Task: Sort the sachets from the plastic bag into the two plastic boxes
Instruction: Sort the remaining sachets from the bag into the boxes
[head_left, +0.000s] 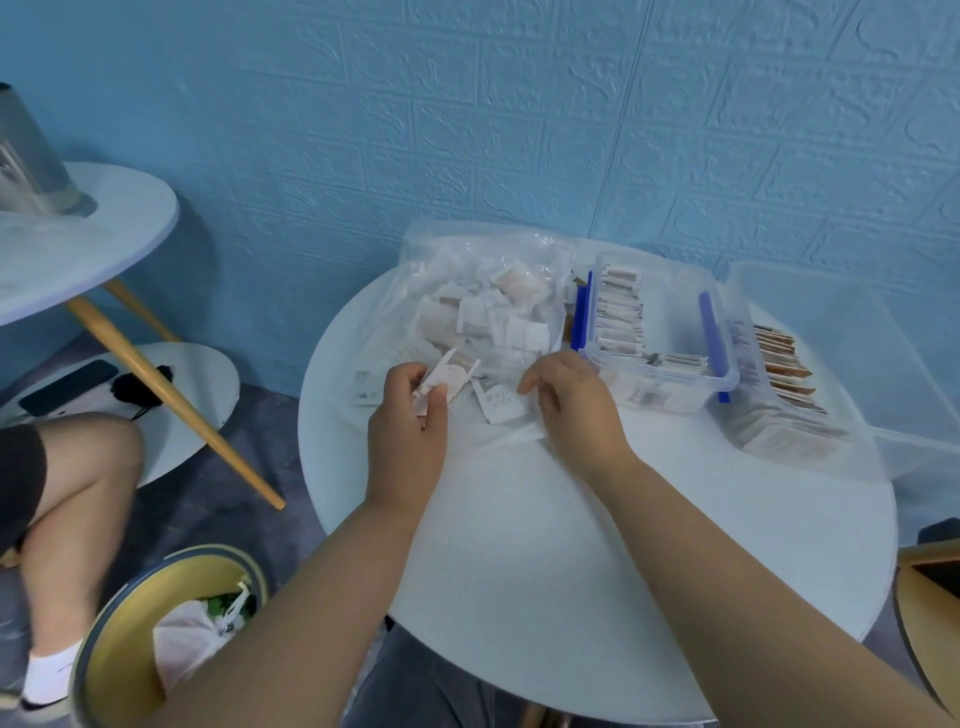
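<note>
A clear plastic bag (483, 291) full of white and pinkish sachets lies at the back of the round white table (571, 545). My left hand (408, 431) grips a few white sachets (441, 382) at the bag's mouth. My right hand (571, 405) has its fingers curled at the bag's near edge, beside a loose white sachet (501, 405); whether it pinches anything is hidden. A clear box with blue clips (660, 338) holds rows of sachets. To its right a second clear box (810, 395) holds brown and pale sachets.
A blue embossed wall stands right behind the table. On the left are a second white table with a metal container (36, 161), another person's bare leg (78, 493), and a yellow-lined bin (166, 639). A wooden chair edge (930, 597) shows at right.
</note>
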